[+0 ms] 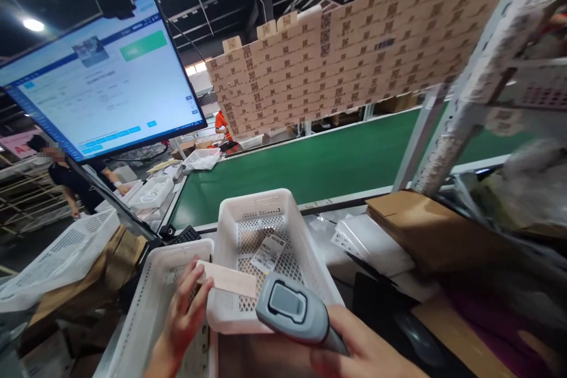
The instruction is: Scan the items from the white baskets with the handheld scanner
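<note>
My left hand point(186, 307) grips one end of a small pale pinkish box point(228, 279), its fingers closed round it above the rims of two baskets. A grey barcode scanner point(290, 310) is in my right hand point(354, 342), with its head close to the free end of the box. Below them stands a white plastic basket point(316, 260) with a mesh floor, and a printed label or slip point(268, 253) lies inside it. Another white basket point(144, 301) sits to its left, partly hidden by my left hand and forearm.
A green conveyor belt point(287, 168) runs behind the baskets. At the upper left hangs a lit monitor point(110, 82). Cardboard pieces point(425, 224) and white plastic bags point(367, 239) lie to the right, near a dark computer mouse point(419, 336). A person point(84, 183) stands at the far left.
</note>
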Available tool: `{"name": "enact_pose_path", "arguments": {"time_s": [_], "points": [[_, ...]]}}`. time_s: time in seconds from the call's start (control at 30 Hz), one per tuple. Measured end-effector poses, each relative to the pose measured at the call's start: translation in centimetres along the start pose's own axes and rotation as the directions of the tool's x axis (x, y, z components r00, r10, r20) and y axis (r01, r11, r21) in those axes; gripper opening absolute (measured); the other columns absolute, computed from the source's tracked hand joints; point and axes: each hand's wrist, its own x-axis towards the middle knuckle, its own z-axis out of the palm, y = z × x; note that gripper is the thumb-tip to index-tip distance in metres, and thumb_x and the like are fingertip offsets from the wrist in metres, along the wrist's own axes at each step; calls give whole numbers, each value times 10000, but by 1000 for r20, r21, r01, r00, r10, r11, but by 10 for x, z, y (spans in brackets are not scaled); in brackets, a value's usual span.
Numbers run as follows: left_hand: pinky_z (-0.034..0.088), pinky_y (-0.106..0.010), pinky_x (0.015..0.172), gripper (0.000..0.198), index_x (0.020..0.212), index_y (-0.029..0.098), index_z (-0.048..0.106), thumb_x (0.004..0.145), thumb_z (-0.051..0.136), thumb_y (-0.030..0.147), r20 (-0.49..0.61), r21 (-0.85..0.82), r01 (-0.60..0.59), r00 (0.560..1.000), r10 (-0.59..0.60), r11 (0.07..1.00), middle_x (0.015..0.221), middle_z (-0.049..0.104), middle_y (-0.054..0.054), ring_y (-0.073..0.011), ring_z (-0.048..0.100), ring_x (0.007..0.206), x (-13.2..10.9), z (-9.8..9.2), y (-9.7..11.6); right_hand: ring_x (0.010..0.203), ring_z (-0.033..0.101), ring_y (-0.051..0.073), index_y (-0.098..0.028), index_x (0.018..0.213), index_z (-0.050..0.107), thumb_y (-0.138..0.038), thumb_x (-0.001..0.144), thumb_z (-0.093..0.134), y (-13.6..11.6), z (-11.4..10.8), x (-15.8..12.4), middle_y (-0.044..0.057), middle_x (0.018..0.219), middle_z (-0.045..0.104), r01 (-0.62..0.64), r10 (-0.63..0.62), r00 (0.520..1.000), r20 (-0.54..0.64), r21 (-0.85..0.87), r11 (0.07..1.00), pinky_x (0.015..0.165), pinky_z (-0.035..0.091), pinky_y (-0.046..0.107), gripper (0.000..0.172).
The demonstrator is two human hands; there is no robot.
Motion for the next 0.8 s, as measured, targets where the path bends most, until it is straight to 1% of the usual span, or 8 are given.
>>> {"name": "enact_pose_path", "arguments": {"time_s": [0.13,0.27,0.33,0.47,0.63,0.7,0.77,0.8], "points": [[667,-434,1108,672,1547,308,636,979,656,-49,66,-57,18,998,-14,998,1687,408,-154,-349,583,1502,1,2,1,731,546,183,-210,895,717,-377,763,684,-10,2,8,-13,799,619,-8,7,1000,16,23,1000,696,465,276,216],[663,-378,1072,526,1371,226,715,981,570,-95,104,-24,-32,994,34,999,1539,523,-183,-310,595,1475,9,2,6,813,606,221,-191,945,737,-443,769,716,1,4,16,27,898,701,-29,29,1000,-1,-15,999,721,497,291,307],[649,-394,1091,515,1345,207,704,973,544,-111,95,-1,-45,995,45,999,1502,549,-189,-303,590,1476,13,2,8,703,619,193,-191,976,687,-494,822,707,15,6,19,13,845,683,-84,84,996,17,11,996,644,490,280,340],[636,-396,1107,455,1336,194,708,991,569,-68,70,6,-70,995,69,998,1473,571,-183,-297,600,1462,21,6,10,505,531,129,-216,984,566,-672,879,717,35,13,19,-57,648,573,-176,167,984,70,153,973,477,387,223,492],[664,-348,1036,440,1348,219,705,1013,576,-36,84,-22,-80,993,81,997,1423,608,-154,-275,657,1380,41,29,1,457,422,80,-213,870,576,-730,874,804,26,14,13,-42,607,577,-248,253,967,14,242,938,421,257,201,565],[641,-395,1100,473,1410,268,687,1044,544,5,115,-28,3,993,0,1000,1486,607,-135,-276,639,1418,40,45,-17,440,370,68,-214,791,552,-746,844,841,22,12,12,-39,567,558,-260,271,962,-14,239,936,419,219,205,608],[579,-472,1198,514,1515,260,628,1058,515,52,141,12,165,976,-165,986,1600,560,-162,-312,557,1524,24,56,-38,449,370,72,-201,791,573,-797,810,856,24,11,10,-33,556,555,-269,289,956,-55,240,933,436,226,209,660],[536,-503,1243,540,1572,218,574,1059,497,69,155,54,295,941,-300,954,1638,529,-194,-329,505,1570,11,59,-47,452,366,73,-192,795,588,-835,800,845,26,10,7,-29,553,554,-271,295,952,-77,234,934,445,228,213,693]]}}
